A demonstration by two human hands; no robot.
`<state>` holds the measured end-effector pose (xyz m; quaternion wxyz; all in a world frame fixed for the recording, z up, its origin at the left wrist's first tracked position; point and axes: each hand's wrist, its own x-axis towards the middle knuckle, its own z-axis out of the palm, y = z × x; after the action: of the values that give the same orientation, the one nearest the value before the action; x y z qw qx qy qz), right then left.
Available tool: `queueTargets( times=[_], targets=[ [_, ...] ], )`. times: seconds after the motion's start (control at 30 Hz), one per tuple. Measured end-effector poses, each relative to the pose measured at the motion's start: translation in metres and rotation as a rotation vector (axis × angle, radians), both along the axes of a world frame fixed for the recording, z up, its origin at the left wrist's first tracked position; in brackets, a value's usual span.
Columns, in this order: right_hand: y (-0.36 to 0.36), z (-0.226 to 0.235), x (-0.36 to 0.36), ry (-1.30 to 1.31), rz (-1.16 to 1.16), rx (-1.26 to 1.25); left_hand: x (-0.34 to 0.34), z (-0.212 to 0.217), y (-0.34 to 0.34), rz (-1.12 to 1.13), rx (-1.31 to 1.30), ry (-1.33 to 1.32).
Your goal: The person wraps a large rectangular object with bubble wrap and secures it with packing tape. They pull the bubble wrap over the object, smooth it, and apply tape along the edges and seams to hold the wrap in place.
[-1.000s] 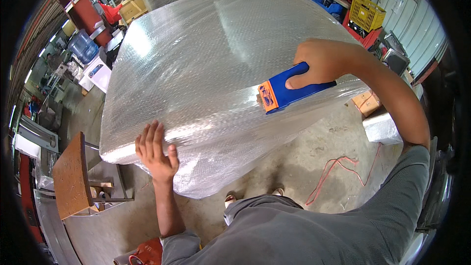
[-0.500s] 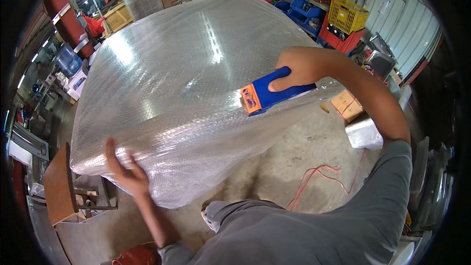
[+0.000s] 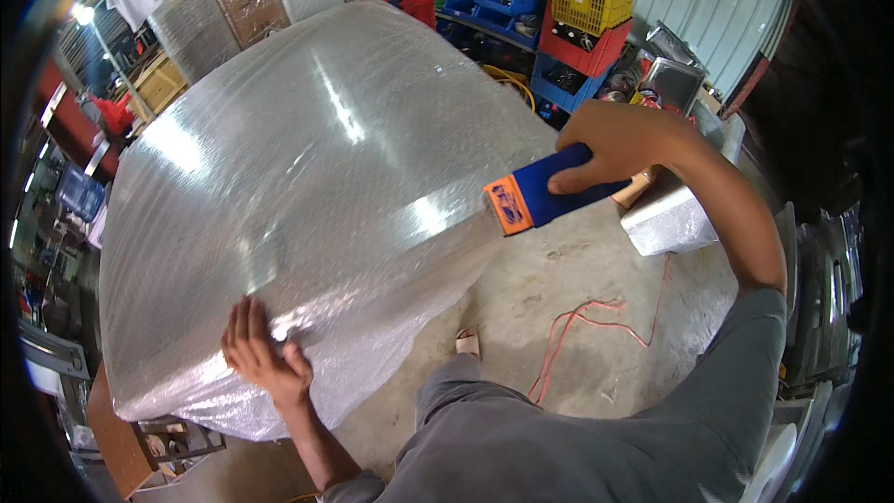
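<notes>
A large, broad object covered in clear bubble wrap fills the middle of the head view, and its loose wrap hangs down at the near side. Palm down, my left hand rests on the wrap near the front left edge, with its fingers stretched out. Held in my right hand is a flat blue hand tool with an orange end; its exact kind is unclear. The orange end points left, over the right part of the wrap's near edge. I cannot tell whether it touches the wrap.
Blue bins, a yellow crate and a red crate stand at the far right. A foil-wrapped box and a pink cord lie on the floor at right. Brown wooden furniture stands near left.
My left hand has settled onto the wrap from a blurred motion. The view has shifted, and my right hand with the blue tool appears farther right along the near edge.
</notes>
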<state>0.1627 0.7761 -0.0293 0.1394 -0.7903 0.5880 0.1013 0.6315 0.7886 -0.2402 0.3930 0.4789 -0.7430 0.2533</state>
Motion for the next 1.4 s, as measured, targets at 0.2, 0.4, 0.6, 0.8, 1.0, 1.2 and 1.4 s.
queueTargets(
  times=[0.2,0.4,0.6,0.8,1.0,1.2,1.4],
  targets=[
    [0.008,0.002,-0.077,-0.178,-0.196,0.171,0.002,-0.008,-0.004,0.101,-0.119,0.068],
    [-0.025,-0.012,-0.117,-0.045,0.273,0.144,-0.002,-0.009,0.001,0.213,-0.105,0.137],
    [-0.056,-0.022,-0.119,-0.151,0.706,0.005,-0.087,0.034,0.014,0.531,-0.162,0.316],
    [-0.084,-0.04,-0.132,-0.279,0.994,-0.079,-0.321,0.037,0.02,-0.276,0.12,0.507],
    [-0.128,-0.045,-0.169,-0.284,1.081,-0.184,-0.372,0.062,-0.009,0.147,0.455,0.278],
    [-0.198,-0.059,-0.14,-0.382,1.464,-0.335,-0.404,0.085,-0.008,0.308,0.454,0.207],
    [-0.277,-0.044,-0.142,-0.216,1.225,-0.393,-0.42,0.077,-0.009,0.446,0.454,0.259]
  ],
)
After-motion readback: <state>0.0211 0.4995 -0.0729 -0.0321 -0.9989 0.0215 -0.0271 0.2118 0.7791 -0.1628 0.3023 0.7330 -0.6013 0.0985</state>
